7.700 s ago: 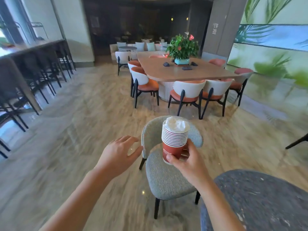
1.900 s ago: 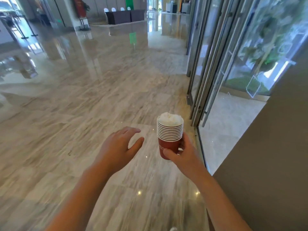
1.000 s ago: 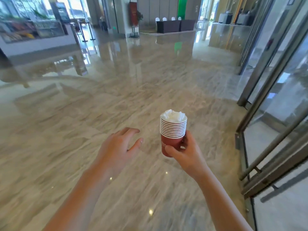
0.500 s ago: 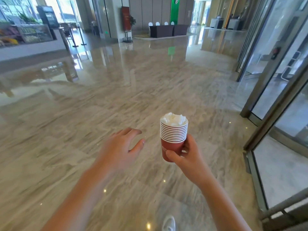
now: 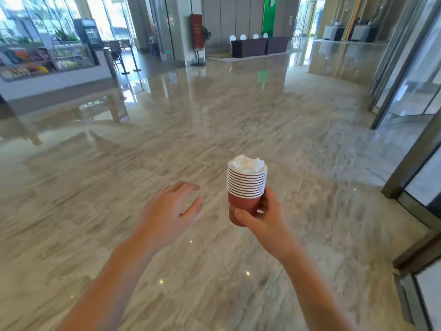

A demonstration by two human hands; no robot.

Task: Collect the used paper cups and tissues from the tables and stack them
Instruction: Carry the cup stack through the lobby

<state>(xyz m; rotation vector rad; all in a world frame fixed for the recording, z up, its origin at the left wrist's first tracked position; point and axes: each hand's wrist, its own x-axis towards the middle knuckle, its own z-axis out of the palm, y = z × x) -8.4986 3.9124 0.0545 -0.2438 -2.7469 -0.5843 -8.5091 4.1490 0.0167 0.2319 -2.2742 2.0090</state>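
Fingers and thumb of the right hand (image 5: pixel 261 217) are wrapped around the lowest cup of a nested stack of red paper cups with white rolled rims (image 5: pixel 246 191), which is held upright in the air in front of the body, above the floor. The grip sits on the red wall of the bottom cup, below the band of rims, with the thumb across the near side. Crumpled white tissue (image 5: pixel 247 164) is stuffed into the top cup and rises a little above its rim. The left hand (image 5: pixel 170 215) is held open and empty, palm down with the fingers loosely spread, beside the stack but apart from it.

The stack is judged light and, with so many walls nested, fairly stiff against a squeeze; a lone cup would dent far more easily. Since only the bottom cup is gripped, the upper ones are kept in place by friction alone and could be tipped loose if the stack is tilted. The tissue is soft and loose and could be lost in a quick swing. A hold low on the wall, or a palm under the base, is judged best.

Beyond the hands a glossy veined marble floor (image 5: pixel 214 120) is spread wide; no bench with cups is seen nearby, and only dark-draped tables (image 5: pixel 259 46) are seen far off.
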